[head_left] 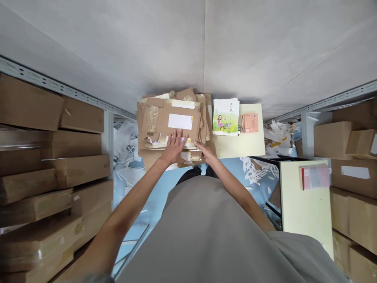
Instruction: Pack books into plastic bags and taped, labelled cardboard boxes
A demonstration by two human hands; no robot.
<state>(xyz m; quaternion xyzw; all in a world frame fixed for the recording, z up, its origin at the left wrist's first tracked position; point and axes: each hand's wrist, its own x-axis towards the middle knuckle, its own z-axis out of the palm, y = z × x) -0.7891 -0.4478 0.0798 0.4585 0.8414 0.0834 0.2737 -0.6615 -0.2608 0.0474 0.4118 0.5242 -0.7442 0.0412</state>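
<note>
A pile of flattened cardboard boxes [164, 120] lies on the table in front of me, with torn clear tape and a white label [179, 121] on its top piece. My left hand [174, 148] rests palm down near the pile's front edge, fingers spread across the cardboard. At the front right corner, my right hand [207, 153] has its thumb on top of the cardboard edge; its other fingers are mostly hidden. Right of the pile is a stack of picture books [226, 117], topped by a green-and-white cover. Small orange booklets [250, 122] sit beside them.
The cream tabletop [235, 147] backs onto a grey wall. Shelves of cardboard boxes [82, 169] stand on the left, more boxes [361, 173] on the right. A side table [306, 220] holds a pink wrapped packet [315, 177]. White paper scraps [259, 169] litter the blue floor.
</note>
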